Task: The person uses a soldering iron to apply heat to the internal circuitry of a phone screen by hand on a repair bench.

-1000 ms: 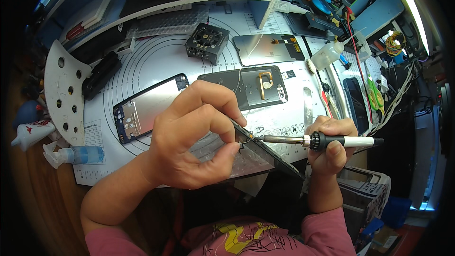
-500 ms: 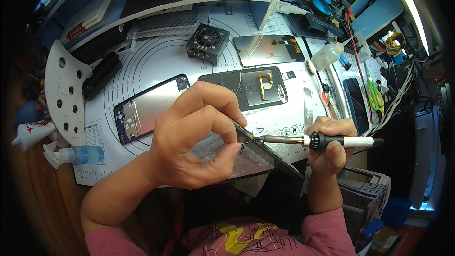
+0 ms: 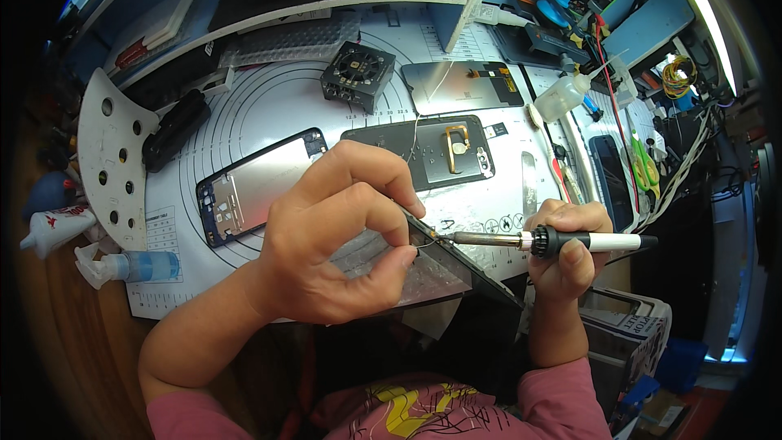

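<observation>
My left hand point(image 3: 334, 232) grips the upper edge of a flat phone screen panel point(image 3: 436, 273) held tilted above the mat's near edge, thumb and fingers pinched at its corner. A thin wire runs up from that corner. My right hand point(image 3: 566, 248) holds a soldering iron point(image 3: 562, 239) with a black collar and white handle, lying almost level. Its metal tip touches the panel's corner right beside my left fingertips.
On the white repair mat point(image 3: 269, 106) lie a phone frame point(image 3: 257, 183), a dark back cover point(image 3: 428, 151), a grey display panel point(image 3: 468, 85) and a small black fan block point(image 3: 357, 73). A clear squeeze bottle point(image 3: 562, 98) stands right; a spray bottle point(image 3: 130, 265) and a glue tube point(image 3: 57, 224) lie left.
</observation>
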A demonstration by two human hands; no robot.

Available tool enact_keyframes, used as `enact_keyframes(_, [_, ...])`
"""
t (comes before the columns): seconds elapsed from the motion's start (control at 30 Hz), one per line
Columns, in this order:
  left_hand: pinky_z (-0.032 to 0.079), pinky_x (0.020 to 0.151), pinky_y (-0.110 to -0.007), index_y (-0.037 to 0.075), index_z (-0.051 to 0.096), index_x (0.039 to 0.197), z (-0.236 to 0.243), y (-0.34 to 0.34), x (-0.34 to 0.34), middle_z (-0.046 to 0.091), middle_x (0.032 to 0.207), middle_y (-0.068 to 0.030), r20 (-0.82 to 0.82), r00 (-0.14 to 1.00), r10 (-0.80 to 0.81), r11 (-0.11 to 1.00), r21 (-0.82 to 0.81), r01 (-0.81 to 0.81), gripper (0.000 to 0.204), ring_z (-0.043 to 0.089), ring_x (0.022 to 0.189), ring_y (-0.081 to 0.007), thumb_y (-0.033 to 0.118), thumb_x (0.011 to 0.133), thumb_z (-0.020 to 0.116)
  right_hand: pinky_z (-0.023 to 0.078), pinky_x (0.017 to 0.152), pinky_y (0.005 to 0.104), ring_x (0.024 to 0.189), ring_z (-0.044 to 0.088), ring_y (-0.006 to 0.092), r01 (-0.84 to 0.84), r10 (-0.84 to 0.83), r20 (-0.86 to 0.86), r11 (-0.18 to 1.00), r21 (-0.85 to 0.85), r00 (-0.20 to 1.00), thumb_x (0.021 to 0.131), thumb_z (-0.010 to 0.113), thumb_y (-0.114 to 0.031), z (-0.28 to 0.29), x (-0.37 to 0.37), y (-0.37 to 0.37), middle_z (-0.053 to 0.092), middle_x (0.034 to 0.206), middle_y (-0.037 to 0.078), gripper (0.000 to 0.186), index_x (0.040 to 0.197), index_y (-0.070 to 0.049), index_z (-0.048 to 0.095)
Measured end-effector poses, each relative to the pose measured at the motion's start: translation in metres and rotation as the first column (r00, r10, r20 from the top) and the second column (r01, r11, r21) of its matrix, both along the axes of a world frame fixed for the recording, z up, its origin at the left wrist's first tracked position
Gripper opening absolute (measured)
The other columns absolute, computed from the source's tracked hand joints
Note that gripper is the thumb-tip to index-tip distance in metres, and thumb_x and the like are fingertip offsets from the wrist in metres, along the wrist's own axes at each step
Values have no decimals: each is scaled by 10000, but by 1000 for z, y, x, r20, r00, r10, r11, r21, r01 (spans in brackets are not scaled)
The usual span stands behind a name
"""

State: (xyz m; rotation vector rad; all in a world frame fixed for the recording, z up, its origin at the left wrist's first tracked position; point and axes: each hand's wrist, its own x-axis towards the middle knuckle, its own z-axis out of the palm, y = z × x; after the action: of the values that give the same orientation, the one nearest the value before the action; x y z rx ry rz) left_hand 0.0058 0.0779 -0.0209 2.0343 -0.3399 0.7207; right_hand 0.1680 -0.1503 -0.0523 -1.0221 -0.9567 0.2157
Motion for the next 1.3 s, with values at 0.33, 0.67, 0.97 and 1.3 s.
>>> enact_keyframes(0.33, [565, 770, -320, 40, 562, 810, 0, 0, 1, 507, 1047, -131, 3, 1000, 7, 1000, 8, -7, 178, 695, 918, -234, -72, 712, 659, 412, 457, 254, 510, 515, 144, 3, -3, 2, 1000, -1, 1000, 909, 687, -243, 0, 0, 0, 586, 690, 157, 349, 1016, 72, 583])
enact_keyframes(0.67, [561, 781, -324, 36, 573, 809, 0, -1, 1, 512, 1046, -131, 3, 1000, 9, 1000, 0, -9, 170, 690, 916, -229, -67, 715, 669, 392, 449, 259, 501, 489, 138, 26, -27, -4, 999, -27, 1000, 913, 689, -284, 2, -2, 0, 560, 657, 130, 365, 1002, 47, 565])
enact_keyframes(0.97, [564, 782, -325, 34, 574, 810, 0, -1, 1, 511, 1044, -131, 3, 1000, 7, 1000, 0, -7, 167, 690, 912, -230, -65, 718, 672, 426, 463, 264, 524, 530, 151, -8, 8, 1, 1000, 0, 1000, 907, 682, -231, 1, 0, -1, 588, 688, 152, 344, 1022, 77, 581])
enact_keyframes(1.3, [565, 770, -320, 35, 563, 814, 0, 0, 1, 506, 1045, -133, 13, 1000, 0, 1000, 12, -1, 176, 693, 911, -230, -75, 713, 657, 426, 464, 262, 525, 530, 150, -7, 7, -1, 1000, 3, 1000, 911, 680, -227, 0, 0, 0, 584, 688, 141, 335, 1022, 74, 581])
